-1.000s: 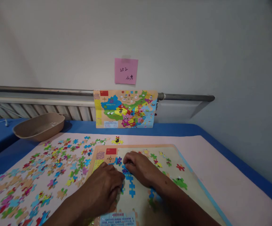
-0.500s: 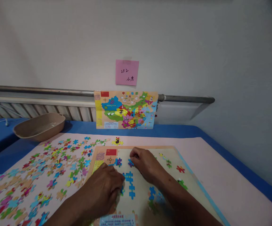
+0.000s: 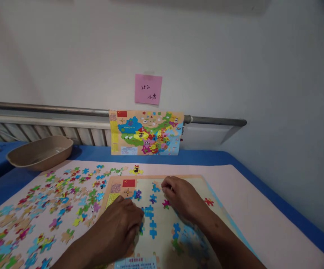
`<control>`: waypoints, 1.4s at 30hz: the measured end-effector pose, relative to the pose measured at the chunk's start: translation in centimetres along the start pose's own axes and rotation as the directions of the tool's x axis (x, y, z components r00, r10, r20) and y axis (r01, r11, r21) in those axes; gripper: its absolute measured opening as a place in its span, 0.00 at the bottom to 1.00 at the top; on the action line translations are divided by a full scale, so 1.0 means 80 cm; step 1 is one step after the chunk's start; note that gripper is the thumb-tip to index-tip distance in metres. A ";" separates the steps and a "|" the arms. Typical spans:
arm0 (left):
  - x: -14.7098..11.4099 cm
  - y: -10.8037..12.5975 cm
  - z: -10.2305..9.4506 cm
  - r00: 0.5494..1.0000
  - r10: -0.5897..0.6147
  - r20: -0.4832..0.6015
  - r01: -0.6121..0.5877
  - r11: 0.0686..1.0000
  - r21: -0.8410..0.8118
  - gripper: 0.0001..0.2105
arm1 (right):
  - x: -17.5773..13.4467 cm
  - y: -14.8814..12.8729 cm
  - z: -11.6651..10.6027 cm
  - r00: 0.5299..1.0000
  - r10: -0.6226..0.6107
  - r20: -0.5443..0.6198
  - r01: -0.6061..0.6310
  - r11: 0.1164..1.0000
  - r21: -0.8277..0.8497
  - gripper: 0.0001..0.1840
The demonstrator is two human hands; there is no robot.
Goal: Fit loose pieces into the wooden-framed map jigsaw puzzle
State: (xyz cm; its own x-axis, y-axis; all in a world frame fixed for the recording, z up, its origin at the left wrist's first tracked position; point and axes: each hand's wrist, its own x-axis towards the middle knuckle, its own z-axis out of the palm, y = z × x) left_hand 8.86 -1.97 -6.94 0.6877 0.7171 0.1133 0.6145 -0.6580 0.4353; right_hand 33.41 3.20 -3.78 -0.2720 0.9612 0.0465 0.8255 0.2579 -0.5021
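My left hand (image 3: 122, 222) rests low over the left side of the puzzle board (image 3: 166, 176), its fingers curled together. Its fingertips are beside joined blue puzzle pieces (image 3: 150, 212), and whatever they hold is hidden. My right hand (image 3: 180, 196) is over the upper middle of the board with thumb and fingers drawn together; I cannot see what is between them. Just left of its fingertips lies a blue and orange puzzle piece (image 3: 156, 187). Below that are a blue and purple piece (image 3: 153, 199) and a pink piece (image 3: 166, 204). More blue pieces (image 3: 153, 229) lie nearer me.
Many loose puzzle pieces (image 3: 63, 194) are spread over the pink sheet on the left. A brown basin (image 3: 42, 151) stands behind them. The printed map (image 3: 146, 132) leans at the wall beneath a pink note (image 3: 148, 89). A red piece (image 3: 209, 202) lies at the board's right.
My right hand has shifted slightly right, uncovering the blue and purple piece, the blue and orange piece and the pink piece. My left hand stays beside the blue pieces. The view has shifted a little.
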 end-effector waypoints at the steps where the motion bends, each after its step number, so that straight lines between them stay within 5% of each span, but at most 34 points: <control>1: 0.000 0.000 0.000 1.000 -0.009 0.004 0.009 1.000 0.000 0.07 | -0.007 0.001 -0.002 1.000 0.004 -0.004 -0.005 1.000 -0.021 0.07; 9: -0.004 -0.004 -0.006 0.991 -0.023 -0.133 0.000 0.985 -0.172 0.09 | -0.062 -0.004 0.042 0.988 -0.089 0.127 0.101 0.990 -0.098 0.08; 13: -0.001 -0.011 -0.011 0.947 -0.225 -0.231 0.104 0.891 -0.441 0.09 | -0.059 -0.008 0.063 0.972 -0.175 0.154 0.206 0.955 -0.214 0.12; 16: 0.000 -0.011 -0.033 0.806 -0.449 -0.385 0.075 0.723 -0.687 0.10 | -0.059 -0.010 0.067 0.950 -0.274 0.150 0.299 0.935 -0.189 0.11; 18: -0.003 -0.013 -0.058 0.687 -0.528 -0.500 -0.100 0.612 -0.784 0.09 | -0.061 -0.009 0.069 0.934 -0.339 0.116 0.353 0.924 -0.148 0.14; 21: -0.020 -0.023 -0.106 0.541 -0.588 -0.601 -0.203 0.602 -0.772 0.12 | -0.061 -0.005 0.077 0.888 -0.460 0.019 0.460 0.884 -0.081 0.16; 24: -0.047 -0.028 -0.157 0.371 -0.599 -0.710 -0.457 0.548 -0.701 0.10 | -0.063 -0.004 0.083 0.836 -0.546 -0.057 0.544 0.838 -0.047 0.13; 29: -0.089 -0.016 -0.216 0.144 -0.675 -0.723 -0.601 0.521 -0.606 0.16 | -0.086 -0.057 0.090 0.783 -0.622 0.029 0.622 0.783 0.003 0.10; 32: -0.101 -0.009 -0.230 0.077 -0.700 -0.710 -0.631 0.517 -0.578 0.20 | -0.103 -0.139 0.117 0.670 -0.740 0.066 0.735 0.673 0.087 0.09; 34: -0.106 -0.006 -0.235 0.046 -0.704 -0.709 -0.635 0.527 -0.565 0.20 | -0.111 -0.202 0.144 0.639 -0.767 0.066 0.744 0.637 0.203 0.07; 36: -0.112 -0.003 -0.240 0.010 -0.707 -0.707 -0.643 0.537 -0.546 0.20 | -0.112 -0.253 0.174 0.654 -0.743 0.145 0.691 0.664 0.285 0.14; 38: -0.122 0.001 -0.246 -0.020 -0.717 -0.697 -0.656 0.536 -0.532 0.21 | -0.107 -0.280 0.201 0.690 -0.686 0.232 0.628 0.727 0.279 0.07; 40: -0.136 0.005 -0.253 -0.041 -0.712 -0.701 -0.651 0.551 -0.522 0.21 | -0.098 -0.282 0.217 0.671 -0.688 0.277 0.645 0.726 0.240 0.08; 42: -0.151 0.012 -0.262 -0.051 -0.673 -0.738 -0.616 0.603 -0.507 0.20 | -0.090 -0.270 0.223 0.703 -0.662 0.260 0.629 0.749 0.207 0.09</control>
